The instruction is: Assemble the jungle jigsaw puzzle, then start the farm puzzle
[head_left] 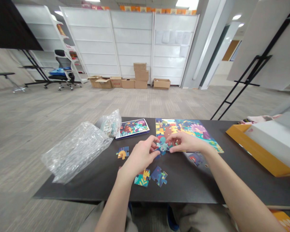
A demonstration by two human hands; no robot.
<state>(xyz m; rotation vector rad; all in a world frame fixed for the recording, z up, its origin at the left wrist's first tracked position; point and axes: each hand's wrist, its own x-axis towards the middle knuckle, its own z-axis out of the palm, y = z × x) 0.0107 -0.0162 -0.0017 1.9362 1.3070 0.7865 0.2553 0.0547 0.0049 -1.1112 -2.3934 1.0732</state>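
Observation:
My left hand (145,152) and my right hand (182,141) meet over the middle of the black table (99,180). Between their fingertips are blue puzzle pieces (162,145), with each hand gripping one side. Just behind lies a partly assembled colourful puzzle (186,126). Nearer me are a teal and yellow piece (142,179) and a dark blue piece (160,176). An orange and blue piece (122,152) lies left of my left hand. Under my right forearm sits a dark piece (195,158), partly hidden.
A crumpled clear plastic bag (78,149) and a smaller bag (111,124) lie at the left, beside a printed picture card (133,128). An open orange and white box (268,141) stands at the right. Cardboard boxes (141,76) stand by white shelving.

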